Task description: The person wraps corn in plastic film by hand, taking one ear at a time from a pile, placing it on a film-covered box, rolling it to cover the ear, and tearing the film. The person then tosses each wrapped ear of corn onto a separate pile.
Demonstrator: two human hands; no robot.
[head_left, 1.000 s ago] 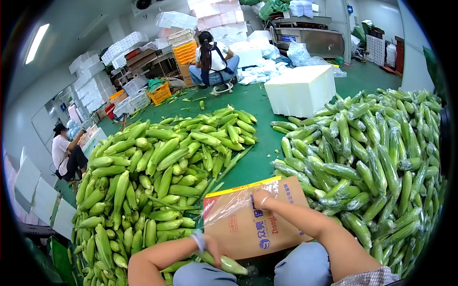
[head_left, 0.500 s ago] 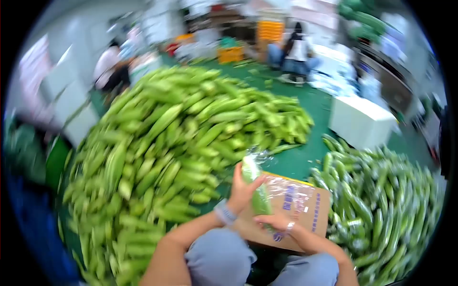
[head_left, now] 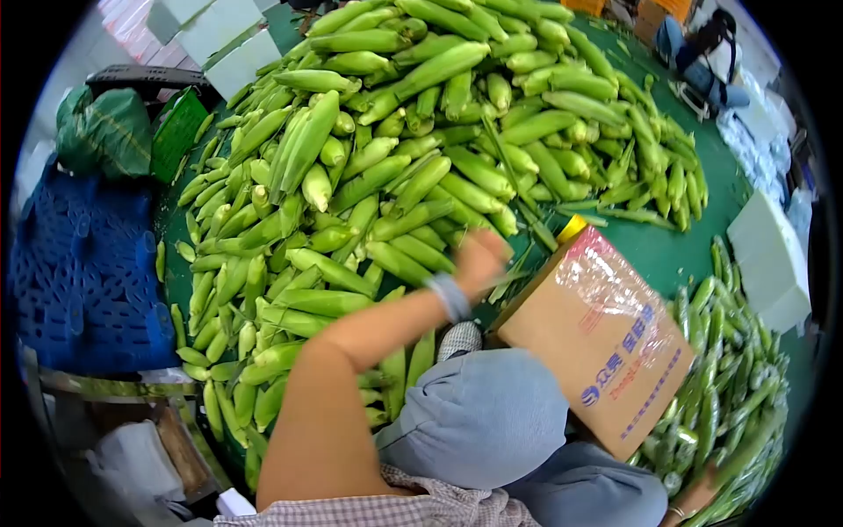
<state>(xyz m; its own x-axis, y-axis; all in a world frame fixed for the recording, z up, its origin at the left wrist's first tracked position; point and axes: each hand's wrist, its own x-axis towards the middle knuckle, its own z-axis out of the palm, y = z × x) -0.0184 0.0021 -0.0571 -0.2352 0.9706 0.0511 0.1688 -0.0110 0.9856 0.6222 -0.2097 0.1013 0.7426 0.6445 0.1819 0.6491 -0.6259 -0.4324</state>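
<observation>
Spreads unwrapped corn (head_left: 439, 66) in a broad heap left of the carton (head_left: 597, 329) and beyond its far end. Reaches into the near edge of that heap with the left hand (head_left: 481, 259), just left of the carton's far corner. Blurs too much there to tell the spread of the fingers, or any hold on an ear. Stretches the right hand (head_left: 698, 496) the opposite way, low and to the right of the carton, against the wrapped corn (head_left: 702, 395). Shows mostly wrist and the back of the hand at the frame's edge; cannot tell its opening or its grip.

Has parted both hands from the wrapped ear held over the carton half a second ago, and has swung the view leftward. Leaves clear film (head_left: 606, 263) on the carton's top without either hand on it, so seems, as a judgement, between one ear and another.

Sets the knees (head_left: 479, 417) close along the carton's near left side. Farther out, places a white foam box (head_left: 768, 259) right of the carton, a blue crate (head_left: 88, 272) far to its left, and a seated co-worker (head_left: 711, 61) well beyond its far end.
</observation>
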